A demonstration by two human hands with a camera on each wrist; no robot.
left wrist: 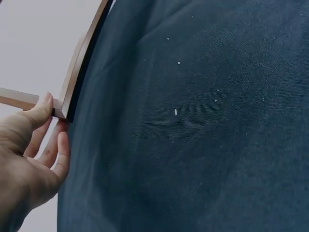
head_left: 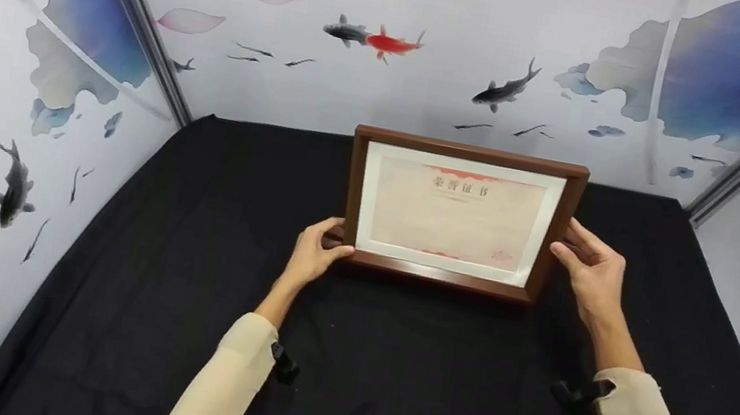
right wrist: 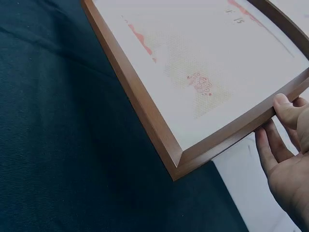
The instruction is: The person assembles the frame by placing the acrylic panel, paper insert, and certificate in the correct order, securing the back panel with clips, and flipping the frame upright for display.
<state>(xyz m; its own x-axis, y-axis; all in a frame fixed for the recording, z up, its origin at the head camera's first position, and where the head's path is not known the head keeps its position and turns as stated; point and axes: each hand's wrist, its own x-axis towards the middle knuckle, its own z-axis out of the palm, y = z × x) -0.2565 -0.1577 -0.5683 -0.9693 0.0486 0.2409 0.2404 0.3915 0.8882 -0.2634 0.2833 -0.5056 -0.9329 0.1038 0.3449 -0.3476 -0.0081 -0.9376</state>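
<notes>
A brown wooden picture frame (head_left: 449,276) with a white mat and a cream certificate (head_left: 451,222) faces me, standing nearly upright over the black cloth. My left hand (head_left: 314,252) pinches its lower left corner, thumb on the front and fingers behind. In the left wrist view that thumb (left wrist: 41,111) lies right at the frame's corner. On the other side, my right hand (head_left: 590,273) grips the right edge, around mid-height. The right wrist view shows the right thumb (right wrist: 285,108) on the front of the wood and the fingers underneath. The back of the frame is hidden.
Black cloth (head_left: 177,265) covers the table. White panels (head_left: 435,97) printed with fish and lotus leaves stand behind and at both sides, joined by grey metal posts (head_left: 139,7). Small white specks (left wrist: 175,111) lie on the cloth.
</notes>
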